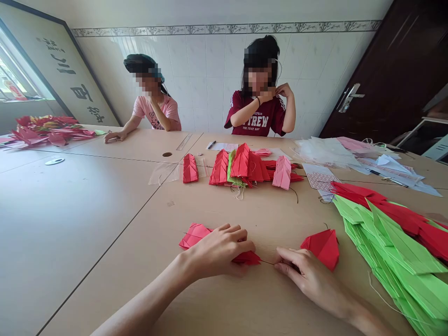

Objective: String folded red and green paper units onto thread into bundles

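Note:
My left hand [224, 247] is closed over a folded red paper piece [196, 234] lying on the table, its fingers wrapped round the top. From the right end of that piece a thin dark string [268, 262] runs across to my right hand [301, 268], which pinches it between thumb and forefinger. Just behind my right hand, a separate folded red paper piece [322, 248] rests on the table. Part of the paper under my left hand is hidden by the palm and fingers.
Green folded papers [388, 247] and red folded papers [409, 214] lie piled at the right. Across the middle stand red folded stacks [241, 163] and a pink one [282, 172]. Two people sit opposite. Plastic bags [324, 151] and another paper heap [52, 130] lie farther off.

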Demonstrator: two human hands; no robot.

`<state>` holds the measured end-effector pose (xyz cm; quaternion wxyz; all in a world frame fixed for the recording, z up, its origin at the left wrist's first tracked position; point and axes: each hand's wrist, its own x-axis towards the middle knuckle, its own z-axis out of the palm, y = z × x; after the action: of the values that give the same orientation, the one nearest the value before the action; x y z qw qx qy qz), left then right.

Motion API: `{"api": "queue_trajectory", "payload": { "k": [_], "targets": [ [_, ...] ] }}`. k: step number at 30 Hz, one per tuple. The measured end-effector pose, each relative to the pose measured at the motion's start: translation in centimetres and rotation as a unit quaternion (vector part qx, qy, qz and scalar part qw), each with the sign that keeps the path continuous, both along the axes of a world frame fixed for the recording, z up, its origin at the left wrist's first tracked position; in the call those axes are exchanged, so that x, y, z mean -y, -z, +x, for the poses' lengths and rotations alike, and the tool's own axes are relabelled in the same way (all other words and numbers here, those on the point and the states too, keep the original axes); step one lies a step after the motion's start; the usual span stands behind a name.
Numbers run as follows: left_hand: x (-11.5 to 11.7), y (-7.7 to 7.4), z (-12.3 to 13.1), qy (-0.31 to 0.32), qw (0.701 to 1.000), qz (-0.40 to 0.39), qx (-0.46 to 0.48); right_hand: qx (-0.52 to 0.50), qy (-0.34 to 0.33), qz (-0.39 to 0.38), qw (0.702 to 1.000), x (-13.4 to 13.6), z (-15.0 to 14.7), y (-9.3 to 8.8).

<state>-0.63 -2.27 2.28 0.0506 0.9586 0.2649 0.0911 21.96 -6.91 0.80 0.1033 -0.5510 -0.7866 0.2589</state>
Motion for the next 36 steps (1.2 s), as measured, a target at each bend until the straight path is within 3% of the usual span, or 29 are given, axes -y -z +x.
{"api": "queue_trajectory", "payload": {
  "k": [15,25,31,36],
  "targets": [
    [0.0,0.2,-0.2,0.007,1.0,0.011,0.0,-0.015,-0.003,-0.027,1.0,0.1,0.2,-0.3],
    [0.1,-0.2,-0.3,-0.016,0.999,0.023,-0.032,-0.045,-0.04,0.003,0.998,-0.4,0.5,-1.1],
    [0.2,-1.0,-0.9,-0.047,0.997,0.021,-0.05,0.001,-0.016,0.114,0.993,-1.0,5.2,-2.8],
    [0.3,-1.3,-0.8,-0.061,0.997,0.022,-0.052,0.13,-0.015,0.142,0.981,-1.3,10.5,-1.2]
  ]
}}
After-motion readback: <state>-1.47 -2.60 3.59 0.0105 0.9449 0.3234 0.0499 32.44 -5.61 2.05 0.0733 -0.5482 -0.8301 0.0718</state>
